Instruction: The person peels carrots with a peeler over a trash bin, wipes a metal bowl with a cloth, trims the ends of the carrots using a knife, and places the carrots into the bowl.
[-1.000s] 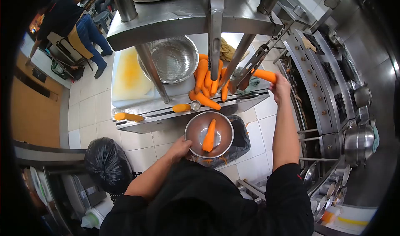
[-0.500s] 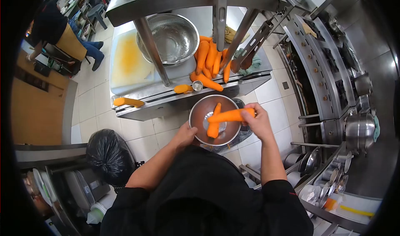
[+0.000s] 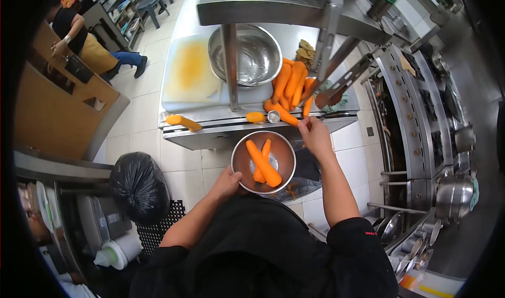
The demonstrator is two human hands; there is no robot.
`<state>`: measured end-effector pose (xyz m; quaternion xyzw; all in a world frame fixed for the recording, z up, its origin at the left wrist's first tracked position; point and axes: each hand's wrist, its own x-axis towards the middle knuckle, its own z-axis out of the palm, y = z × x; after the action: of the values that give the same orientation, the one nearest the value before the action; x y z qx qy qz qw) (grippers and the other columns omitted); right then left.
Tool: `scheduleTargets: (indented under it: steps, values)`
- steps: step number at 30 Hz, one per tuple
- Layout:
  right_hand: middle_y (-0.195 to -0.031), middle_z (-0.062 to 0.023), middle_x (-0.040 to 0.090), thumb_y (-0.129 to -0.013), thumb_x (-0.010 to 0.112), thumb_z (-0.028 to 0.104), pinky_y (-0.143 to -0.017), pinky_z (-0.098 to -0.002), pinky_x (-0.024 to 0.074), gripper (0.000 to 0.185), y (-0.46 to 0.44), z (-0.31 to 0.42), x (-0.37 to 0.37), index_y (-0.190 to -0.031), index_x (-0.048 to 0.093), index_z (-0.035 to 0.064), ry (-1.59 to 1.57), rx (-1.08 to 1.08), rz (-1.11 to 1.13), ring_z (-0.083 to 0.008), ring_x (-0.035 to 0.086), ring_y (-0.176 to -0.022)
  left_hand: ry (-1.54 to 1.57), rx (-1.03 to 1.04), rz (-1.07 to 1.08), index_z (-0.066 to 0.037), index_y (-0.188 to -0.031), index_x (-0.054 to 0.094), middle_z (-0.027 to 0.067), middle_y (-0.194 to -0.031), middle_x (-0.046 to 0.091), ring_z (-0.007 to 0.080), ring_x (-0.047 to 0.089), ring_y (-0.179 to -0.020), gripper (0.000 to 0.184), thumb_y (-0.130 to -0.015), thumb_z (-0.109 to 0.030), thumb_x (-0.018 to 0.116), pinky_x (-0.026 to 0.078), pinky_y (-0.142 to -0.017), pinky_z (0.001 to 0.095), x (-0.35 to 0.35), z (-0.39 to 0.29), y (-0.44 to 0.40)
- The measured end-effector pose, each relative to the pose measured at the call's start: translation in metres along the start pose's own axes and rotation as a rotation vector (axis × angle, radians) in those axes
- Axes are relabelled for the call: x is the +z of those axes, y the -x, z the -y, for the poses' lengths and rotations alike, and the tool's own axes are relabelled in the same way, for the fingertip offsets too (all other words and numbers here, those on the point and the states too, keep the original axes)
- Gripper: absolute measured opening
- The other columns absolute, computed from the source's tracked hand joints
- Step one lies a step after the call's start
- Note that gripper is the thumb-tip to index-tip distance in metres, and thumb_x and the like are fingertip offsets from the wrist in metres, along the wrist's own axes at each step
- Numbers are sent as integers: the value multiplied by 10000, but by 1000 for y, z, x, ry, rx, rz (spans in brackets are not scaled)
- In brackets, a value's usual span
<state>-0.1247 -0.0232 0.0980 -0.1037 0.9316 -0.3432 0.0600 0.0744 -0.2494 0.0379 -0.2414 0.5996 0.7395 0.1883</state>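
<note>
My left hand (image 3: 227, 182) grips the left rim of a metal bowl (image 3: 287, 161), which I hold in front of my body. Two peeled carrots (image 3: 263, 162) lie crossed inside it. At the counter's front edge, the fingers of my right hand (image 3: 315, 136) are pinched on the near end of a carrot (image 3: 282, 112). Behind that carrot is a pile of several carrots (image 3: 294, 82). To its left are a small round shiny object (image 3: 273, 117) and a short orange piece (image 3: 256, 118). Another orange piece (image 3: 183, 122) lies farther left along the edge.
A large metal bowl (image 3: 258, 61) and a stained white cutting board (image 3: 184, 85) stand on the counter under a steel shelf (image 3: 263, 8) with posts. A black garbage bag (image 3: 139, 187) is at my left. Stoves (image 3: 405, 103) line the right. A person (image 3: 94, 51) stands at upper left.
The carrot my right hand held over the bowl now lies inside it. My right hand has moved up to a carrot on the counter edge. The bowl has shifted slightly left.
</note>
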Motion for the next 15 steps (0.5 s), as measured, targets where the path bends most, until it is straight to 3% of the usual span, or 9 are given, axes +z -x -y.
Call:
scheduleTargets:
  steps: [3,4,7,12,15]
  values:
    - [-861,-178,670,-845,696,143,-745,-439,511,179,-4,-10,25,-953,655,7,23,-211,-64,-378,646,-798,13,19,-74,29,-1175,540,127,-928,664,203,666,-740,353,-849,-56,433,560,-597,321,-13,2,7]
    - [-947,-187,651,-823,705,123,-814,-454,491,245,-7,-9,31,-1029,637,9,45,-206,-26,-381,622,-912,26,70,-110,27,-1169,553,116,-906,666,194,661,-716,352,-849,-65,439,557,-609,318,-19,17,3]
    - [-1051,-197,627,-821,702,106,-882,-463,465,316,-20,-12,53,-1107,606,13,182,-434,-168,-388,583,-1021,-91,142,-126,20,-1178,566,94,-884,666,175,645,-696,358,-854,-82,454,541,-620,310,-38,28,9]
    - [-1110,-182,577,-793,729,101,-918,-461,463,430,-32,3,56,-1185,564,37,267,-356,-43,-385,563,-1057,-110,15,-186,51,-1202,553,87,-1001,659,161,631,-877,362,-882,-105,489,518,-771,300,-60,-44,77]
    - [-1161,-193,518,-763,759,105,-903,-479,476,558,-34,6,59,-1264,517,66,286,-377,-32,-405,557,-1060,-48,272,-386,36,-1305,502,100,-1148,636,140,600,-1002,434,-888,-83,478,495,-878,286,-85,-88,118]
